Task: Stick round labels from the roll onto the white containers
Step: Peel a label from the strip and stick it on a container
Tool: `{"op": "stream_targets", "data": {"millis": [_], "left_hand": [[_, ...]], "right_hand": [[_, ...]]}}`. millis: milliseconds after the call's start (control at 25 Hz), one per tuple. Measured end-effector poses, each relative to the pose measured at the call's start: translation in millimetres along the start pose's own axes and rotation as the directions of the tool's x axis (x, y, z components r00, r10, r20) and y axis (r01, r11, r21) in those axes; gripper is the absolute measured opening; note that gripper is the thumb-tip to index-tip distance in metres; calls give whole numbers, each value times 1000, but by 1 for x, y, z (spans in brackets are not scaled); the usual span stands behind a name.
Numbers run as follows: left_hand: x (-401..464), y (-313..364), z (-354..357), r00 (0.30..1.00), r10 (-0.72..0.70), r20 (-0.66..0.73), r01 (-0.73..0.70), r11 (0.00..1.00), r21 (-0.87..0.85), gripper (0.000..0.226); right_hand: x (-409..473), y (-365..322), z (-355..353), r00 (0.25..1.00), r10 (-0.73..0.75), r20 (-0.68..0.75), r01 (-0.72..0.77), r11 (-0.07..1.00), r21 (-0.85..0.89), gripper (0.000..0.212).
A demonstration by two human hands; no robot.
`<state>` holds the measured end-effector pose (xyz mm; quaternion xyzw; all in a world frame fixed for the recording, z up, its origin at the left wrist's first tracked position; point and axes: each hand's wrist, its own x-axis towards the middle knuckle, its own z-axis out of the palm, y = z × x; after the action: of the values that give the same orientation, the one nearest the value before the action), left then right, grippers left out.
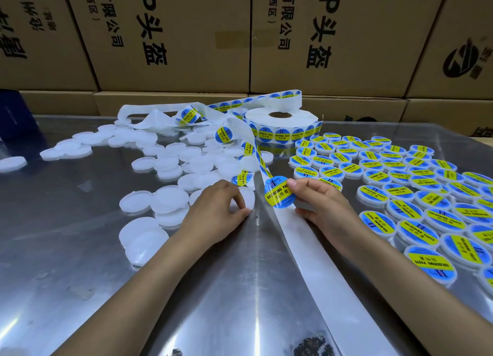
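Right hand [318, 198] grip pinches peeled label [279, 193] by edge; left hand [218, 205] grip holds blank container [245, 199] on bench [240, 289]. Centre label over lid, press flat from middle outward.

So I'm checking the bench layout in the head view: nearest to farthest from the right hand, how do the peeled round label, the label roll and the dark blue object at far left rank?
1. Peeled round blue-and-yellow label, pinched in the right hand.
2. White label roll, beyond it, centre back.
3. Dark blue object, far left edge.
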<state>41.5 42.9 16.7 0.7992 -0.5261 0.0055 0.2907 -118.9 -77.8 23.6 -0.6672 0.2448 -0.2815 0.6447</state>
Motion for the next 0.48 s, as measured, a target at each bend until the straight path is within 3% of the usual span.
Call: {"op": "stream_targets", "data": {"millis": [160, 320, 400, 480], "left_hand": [[0, 5, 0, 997, -77, 21, 78, 994, -78, 10], [-1, 11, -4, 983, -177, 42, 181, 944, -275, 15], [1, 15, -9, 973, -229, 15, 210, 861, -464, 16], [4, 20, -15, 958, -281, 62, 244, 682, -690, 15]], "right_hand": [[1, 0, -1, 1000, 1, -7, 0, 999, 52, 35], [2, -1, 0, 999, 31, -14, -30, 995, 94, 17], [2, -2, -1, 999, 43, 4, -43, 989, 139, 16], [1, -3, -3, 999, 48, 18, -51, 980, 193, 19]]}}
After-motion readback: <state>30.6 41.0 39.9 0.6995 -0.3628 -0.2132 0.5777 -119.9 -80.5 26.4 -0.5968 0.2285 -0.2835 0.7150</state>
